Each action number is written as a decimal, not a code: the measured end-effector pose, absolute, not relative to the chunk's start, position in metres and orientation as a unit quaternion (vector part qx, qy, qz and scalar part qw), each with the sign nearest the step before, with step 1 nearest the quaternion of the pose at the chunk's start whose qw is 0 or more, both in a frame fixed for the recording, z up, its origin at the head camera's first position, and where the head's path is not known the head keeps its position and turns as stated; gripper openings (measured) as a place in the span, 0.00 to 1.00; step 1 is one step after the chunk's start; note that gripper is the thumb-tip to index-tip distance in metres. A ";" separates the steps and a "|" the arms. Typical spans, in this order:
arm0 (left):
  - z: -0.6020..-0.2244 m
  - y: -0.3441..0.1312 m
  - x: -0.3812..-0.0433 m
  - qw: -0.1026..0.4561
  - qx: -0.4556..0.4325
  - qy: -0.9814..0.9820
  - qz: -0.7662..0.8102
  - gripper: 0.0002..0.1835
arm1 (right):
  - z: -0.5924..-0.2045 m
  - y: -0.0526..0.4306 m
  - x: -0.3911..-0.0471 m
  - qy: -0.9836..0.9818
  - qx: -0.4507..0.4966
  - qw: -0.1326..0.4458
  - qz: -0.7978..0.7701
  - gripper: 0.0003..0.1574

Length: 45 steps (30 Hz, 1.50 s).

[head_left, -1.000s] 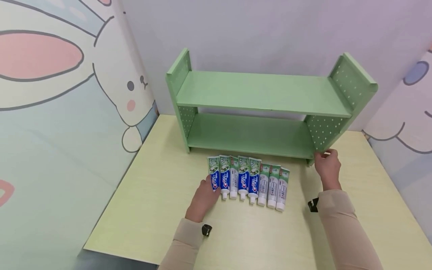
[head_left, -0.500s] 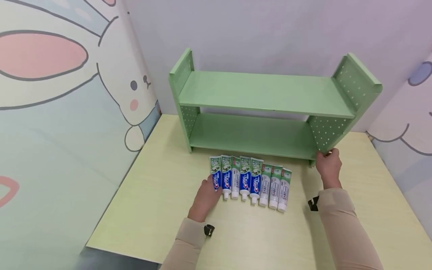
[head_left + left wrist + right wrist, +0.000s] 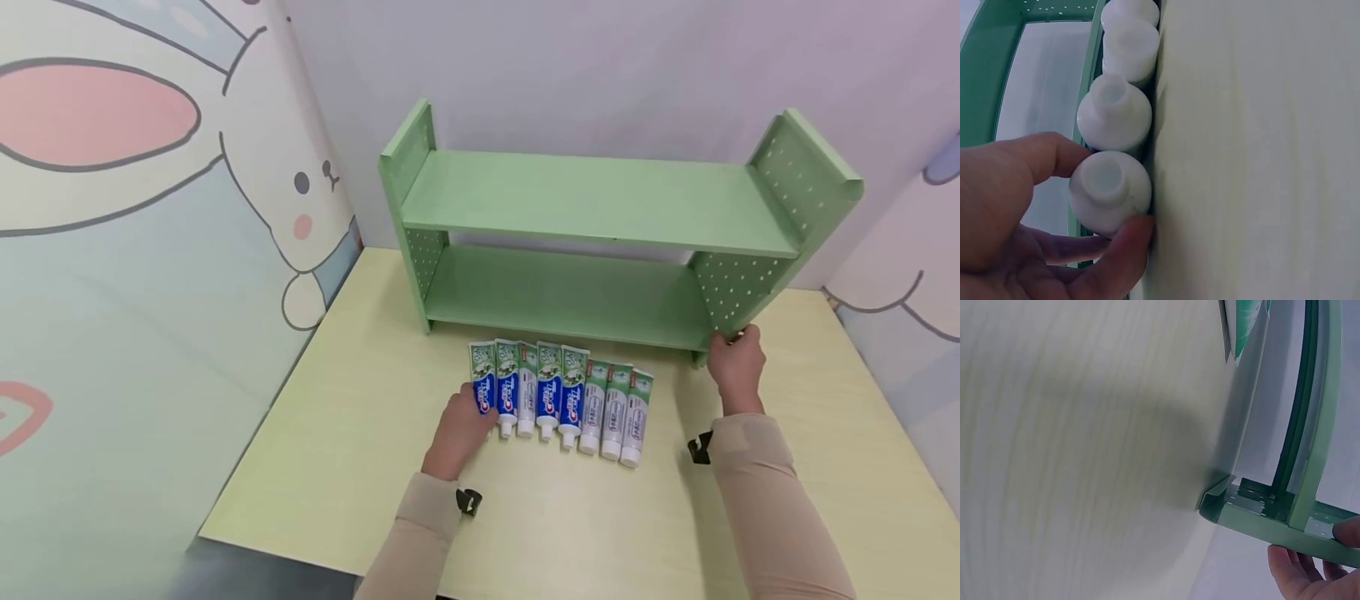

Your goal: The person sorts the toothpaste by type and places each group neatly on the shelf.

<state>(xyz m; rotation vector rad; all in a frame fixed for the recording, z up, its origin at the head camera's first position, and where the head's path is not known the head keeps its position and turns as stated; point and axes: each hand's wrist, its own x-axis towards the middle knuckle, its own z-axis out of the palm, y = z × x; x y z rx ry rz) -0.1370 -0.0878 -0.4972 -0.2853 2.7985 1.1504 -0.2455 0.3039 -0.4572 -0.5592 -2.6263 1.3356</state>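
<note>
A row of several toothpaste tubes (image 3: 572,387) lies side by side on the table, white caps toward me. Some are blue and green, others white and green. My left hand (image 3: 460,429) pinches the leftmost tube (image 3: 482,377) near its cap end. In the left wrist view, finger and thumb sit on opposite sides of that tube's white end (image 3: 1110,190). At the far right, my right hand (image 3: 737,367) grips the lower front edge of the green shelf's side panel (image 3: 750,292). The right wrist view shows thumb and fingers on either side of that panel (image 3: 1260,528).
The two-tier green shelf (image 3: 570,321) stands behind the tubes, against the back wall (image 3: 600,75). Walls with cartoon drawings rise at left (image 3: 150,333) and right (image 3: 885,350). The pale wooden table (image 3: 337,450) ends at a front edge on the lower left.
The head view has shifted slightly, so the scene sits a little farther right. Both hands keep their holds, and the tubes and shelf stay in the same arrangement.
</note>
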 end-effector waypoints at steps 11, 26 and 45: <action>-0.496 -0.090 -0.140 0.049 -0.110 0.907 0.404 0.34 | -0.458 0.304 -0.246 -0.873 -0.187 0.072 0.445 0.34; -0.497 -0.099 -0.140 0.033 -0.133 0.882 0.451 0.33 | -0.460 0.304 -0.246 -0.872 -0.182 0.078 0.448 0.35; -0.491 -0.103 -0.133 0.013 -0.142 0.867 0.477 0.30 | -0.461 0.304 -0.245 -0.870 -0.182 0.091 0.449 0.34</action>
